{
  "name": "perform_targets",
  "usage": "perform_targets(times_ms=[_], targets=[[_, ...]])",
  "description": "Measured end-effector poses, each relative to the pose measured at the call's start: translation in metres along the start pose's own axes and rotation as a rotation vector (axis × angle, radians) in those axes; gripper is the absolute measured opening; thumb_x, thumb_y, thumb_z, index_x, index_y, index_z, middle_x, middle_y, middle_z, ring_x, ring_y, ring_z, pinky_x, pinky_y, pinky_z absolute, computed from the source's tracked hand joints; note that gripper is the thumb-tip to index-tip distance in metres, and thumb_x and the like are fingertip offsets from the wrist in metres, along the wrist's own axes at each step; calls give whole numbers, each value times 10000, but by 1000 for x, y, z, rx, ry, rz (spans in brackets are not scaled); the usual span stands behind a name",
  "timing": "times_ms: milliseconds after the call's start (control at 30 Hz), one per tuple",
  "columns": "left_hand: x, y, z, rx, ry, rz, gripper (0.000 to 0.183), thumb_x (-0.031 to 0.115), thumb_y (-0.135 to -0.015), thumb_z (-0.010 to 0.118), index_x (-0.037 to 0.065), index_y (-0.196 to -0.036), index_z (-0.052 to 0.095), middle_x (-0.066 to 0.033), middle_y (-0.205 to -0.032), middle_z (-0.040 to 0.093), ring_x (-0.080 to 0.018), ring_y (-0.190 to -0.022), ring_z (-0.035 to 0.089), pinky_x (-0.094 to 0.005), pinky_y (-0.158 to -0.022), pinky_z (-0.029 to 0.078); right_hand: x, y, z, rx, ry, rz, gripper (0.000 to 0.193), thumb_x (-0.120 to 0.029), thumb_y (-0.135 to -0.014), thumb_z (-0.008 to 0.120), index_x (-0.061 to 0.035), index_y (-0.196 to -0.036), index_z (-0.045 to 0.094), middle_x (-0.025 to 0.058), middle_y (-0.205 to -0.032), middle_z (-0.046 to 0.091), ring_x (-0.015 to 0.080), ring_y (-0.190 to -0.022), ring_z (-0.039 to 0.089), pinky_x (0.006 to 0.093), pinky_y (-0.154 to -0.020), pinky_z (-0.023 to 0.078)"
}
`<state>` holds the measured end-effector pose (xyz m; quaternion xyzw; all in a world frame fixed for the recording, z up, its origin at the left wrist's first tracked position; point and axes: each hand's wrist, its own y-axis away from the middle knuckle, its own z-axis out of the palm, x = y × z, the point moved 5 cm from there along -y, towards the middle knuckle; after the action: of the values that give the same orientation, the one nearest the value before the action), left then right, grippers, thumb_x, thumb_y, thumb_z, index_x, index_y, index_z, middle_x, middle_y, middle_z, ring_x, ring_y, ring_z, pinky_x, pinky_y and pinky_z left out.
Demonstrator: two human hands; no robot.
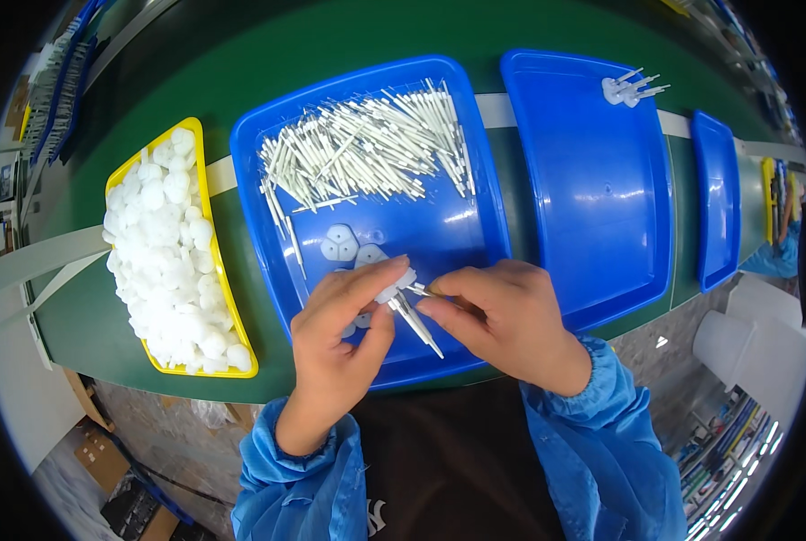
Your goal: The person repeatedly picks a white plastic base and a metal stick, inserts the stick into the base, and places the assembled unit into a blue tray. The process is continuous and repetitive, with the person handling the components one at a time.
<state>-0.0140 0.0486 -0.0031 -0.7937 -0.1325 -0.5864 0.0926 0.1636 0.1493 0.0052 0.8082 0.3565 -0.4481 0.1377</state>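
Over the near part of a blue tray (249,189), my left hand (335,329) pinches a white lobed plastic piece (401,287) between thumb and fingers. Several thin white sticks (418,329) jut from that piece toward me. My right hand (511,311) is closed in a pinch on a thin white stick (420,289) whose inner end is at the piece; my fingers partly hide it. Loose lobed pieces (339,243) with small holes lie in the tray beyond my left hand, some partly covered by it. A large pile of white sticks (367,149) fills the tray's far side.
On the left stands a yellow tray (238,325) heaped with white rounded pieces (164,252). To the right, another blue tray (601,198) holds a lobed piece with sticks (633,90) at its far corner. A smaller-looking blue tray (717,198) sits farther right on the green table (313,36).
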Motion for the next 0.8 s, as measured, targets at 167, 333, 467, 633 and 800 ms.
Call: perform_targets(times_ms=[167,333,467,633,800], targets=[[4,1,-2,-20,-85,9,487,-137,-886,742,44,-1333,815,-153,-1082,826,-249,-885,765,-333,-819,617,2,-2,7,-39,-71,141,146,-234,-950,872,-121,-1002,794,54,-710,724,268,-594,703,387,-562,508],[8,3,-4,-23,-255,67,505,-108,-844,771,54,-1319,824,-149,-997,829,-281,-850,782,-365,-820,621,-12,0,9,90,269,-171,146,-195,-925,867,-107,-1018,796,18,-697,708,212,-577,678,359,-572,461],[12,5,-3,-22,-316,58,505,-98,-837,777,55,-1316,825,-149,-1011,837,-294,-876,796,-378,-823,625,-17,3,12,125,356,-229,156,-168,-907,869,-93,-1018,788,-2,-672,678,194,-553,654,366,-564,446],[9,11,-4,-47,-231,-9,486,-131,-884,747,22,-1341,815,-154,-986,798,-188,-852,751,-301,-820,603,-6,-2,13,65,141,-206,117,-168,-936,857,-94,-994,787,38,-704,721,257,-572,672,386,-581,483],[8,10,-2,-88,-213,-20,494,-78,-864,796,46,-1342,812,-155,-1002,816,-264,-850,767,-357,-817,609,-4,-1,11,64,72,-159,108,-172,-948,859,-100,-974,782,69,-738,758,293,-606,699,393,-594,510]])
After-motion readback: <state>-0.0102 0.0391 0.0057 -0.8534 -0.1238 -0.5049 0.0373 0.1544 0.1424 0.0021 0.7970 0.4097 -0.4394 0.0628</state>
